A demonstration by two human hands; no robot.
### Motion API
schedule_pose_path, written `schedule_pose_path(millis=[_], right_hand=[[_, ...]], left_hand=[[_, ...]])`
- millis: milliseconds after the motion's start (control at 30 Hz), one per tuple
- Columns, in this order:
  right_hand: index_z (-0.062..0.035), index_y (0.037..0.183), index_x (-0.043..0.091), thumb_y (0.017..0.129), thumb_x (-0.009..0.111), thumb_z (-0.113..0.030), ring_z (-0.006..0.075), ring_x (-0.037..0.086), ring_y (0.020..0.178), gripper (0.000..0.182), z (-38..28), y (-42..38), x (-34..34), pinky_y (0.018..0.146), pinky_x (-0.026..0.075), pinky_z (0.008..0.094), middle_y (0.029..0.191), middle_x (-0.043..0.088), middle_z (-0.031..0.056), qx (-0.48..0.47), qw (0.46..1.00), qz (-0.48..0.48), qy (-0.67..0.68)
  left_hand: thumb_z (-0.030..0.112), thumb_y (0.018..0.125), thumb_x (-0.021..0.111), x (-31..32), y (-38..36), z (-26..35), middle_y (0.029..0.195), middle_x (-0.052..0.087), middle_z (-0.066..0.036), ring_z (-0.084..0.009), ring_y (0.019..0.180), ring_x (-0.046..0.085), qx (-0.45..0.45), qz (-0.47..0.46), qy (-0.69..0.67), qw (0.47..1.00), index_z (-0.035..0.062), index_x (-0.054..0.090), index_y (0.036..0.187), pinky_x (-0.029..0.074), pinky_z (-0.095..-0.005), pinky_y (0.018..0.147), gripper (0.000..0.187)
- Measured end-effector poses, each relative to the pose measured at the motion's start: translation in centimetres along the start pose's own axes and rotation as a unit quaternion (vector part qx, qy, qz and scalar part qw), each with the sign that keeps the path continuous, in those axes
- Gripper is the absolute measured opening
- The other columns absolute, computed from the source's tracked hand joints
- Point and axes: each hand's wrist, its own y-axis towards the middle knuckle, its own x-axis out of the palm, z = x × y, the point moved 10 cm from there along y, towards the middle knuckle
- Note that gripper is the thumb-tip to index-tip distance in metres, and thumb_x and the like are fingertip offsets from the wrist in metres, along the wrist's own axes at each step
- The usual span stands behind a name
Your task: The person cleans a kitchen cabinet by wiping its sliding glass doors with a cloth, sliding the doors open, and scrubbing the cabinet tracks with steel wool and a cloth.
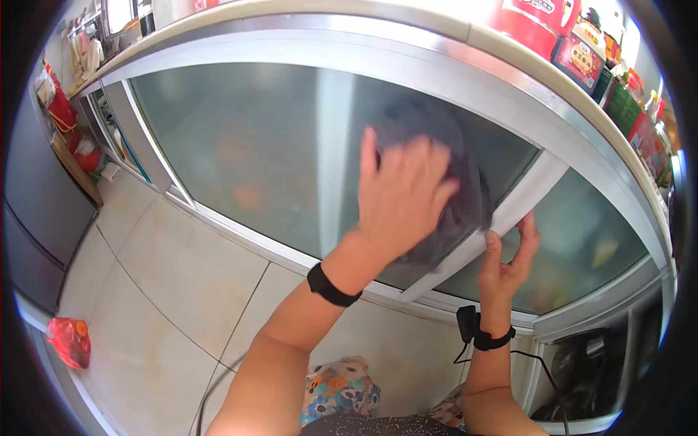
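My left hand [407, 192] presses a dark grey cloth [469, 189] against the frosted glass panel [254, 145] of a low cabinet. Its little finger sticks out and its other fingers look bent over the cloth; motion blurs both. Lower right, my right hand [509, 258] has its thumb and fingers apart, the tips at the metal door frame [531, 189]. No object shows in that hand. Each wrist wears a black band, and a small black device [467, 323] with a cable sits by the right one.
Above runs a countertop edge [407, 22] bearing a red container [534, 25], a dark bottle [579, 57] and several jars at right. A grey fridge-like unit [47, 182] stands left. On the tiled floor [167, 276] lies a red bag [69, 341].
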Motion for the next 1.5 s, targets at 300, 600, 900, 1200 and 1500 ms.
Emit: schedule_pose_path(millis=[300,600,900,1200,1500], right_hand=[[0.0022,0.140,0.045,0.088,0.068,-0.008,0.0277,0.052,0.112,0.058,0.3,-0.2,-0.5,0.101,0.038,0.0381,0.122,0.053,0.0165,0.000,1.000,0.005,-0.021],[0.0033,0.139,0.045,0.089,0.068,-0.011,0.0262,0.052,0.110,0.057,0.6,-0.4,-0.2,0.099,0.039,0.0372,0.119,0.053,0.0159,0.020,1.000,0.019,0.003],[0.0027,0.138,0.047,0.089,0.069,-0.014,0.0271,0.053,0.107,0.057,0.4,-0.1,-0.5,0.098,0.040,0.0379,0.118,0.054,0.0164,0.000,1.000,0.014,0.004],[0.0033,0.138,0.047,0.087,0.069,-0.010,0.0276,0.052,0.107,0.057,0.7,-0.1,-0.5,0.097,0.040,0.0378,0.120,0.055,0.0170,0.008,1.000,0.007,0.022],[0.0036,0.137,0.048,0.087,0.069,-0.007,0.0276,0.053,0.107,0.055,0.6,-0.1,-0.8,0.096,0.041,0.0373,0.116,0.056,0.0172,0.018,1.000,0.013,0.020]], left_hand=[[0.019,0.082,0.066,0.2,-6.3,-8.2,0.115,0.060,-0.016,-0.0341,0.113,0.054,-0.056,-0.070,0.078,0.993,0.0025,0.061,0.111,0.021,-0.0608,0.111,0.033],[0.007,0.069,0.075,-3.4,-4.5,-6.1,0.129,0.053,-0.021,-0.0420,0.123,0.047,-0.034,0.057,0.110,0.992,0.0005,0.054,0.130,0.032,-0.0533,0.104,0.065],[-0.002,0.062,0.075,-4.1,1.1,-0.9,0.088,0.060,-0.006,-0.0264,0.077,0.055,0.084,0.174,-0.052,0.980,0.0085,0.069,0.097,0.042,-0.0367,0.068,0.037],[-0.007,0.064,0.074,-3.9,0.4,-1.0,0.090,0.060,-0.006,-0.0254,0.080,0.056,0.063,0.145,-0.021,0.987,0.0063,0.068,0.105,0.042,-0.0358,0.070,0.043],[-0.006,0.068,0.070,-3.6,1.0,-0.8,0.095,0.060,-0.006,-0.0258,0.082,0.055,0.055,0.111,0.003,0.992,0.0040,0.067,0.111,0.040,-0.0371,0.069,0.044]])
